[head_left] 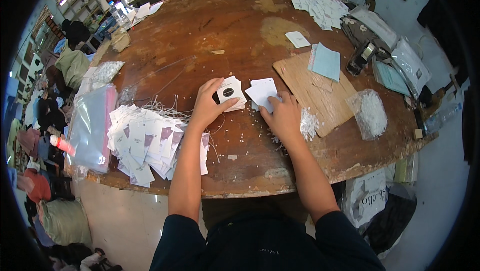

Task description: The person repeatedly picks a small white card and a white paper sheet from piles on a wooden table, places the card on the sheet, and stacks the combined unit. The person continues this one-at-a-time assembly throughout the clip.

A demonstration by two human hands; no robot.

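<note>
On the worn round wooden desk (210, 36) we press our left hand (206, 105) onto a small stack of white paper tags with a black round mark (230, 92), its grip closed around the stack's left edge. Just beside it, our right hand (284, 116) pins blank white paper cards (262, 92), fingers flat on their lower corner.

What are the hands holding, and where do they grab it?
Left hand pinches the tag stack by its left edge. Right hand presses fingertips on white cards' lower edge.

A single head-worn fisheye view looks steeply down from close above a round wooden table (210, 36), facing away from the wearer, forearms entering from the lower edge, straight lines bowing toward the rim
</note>
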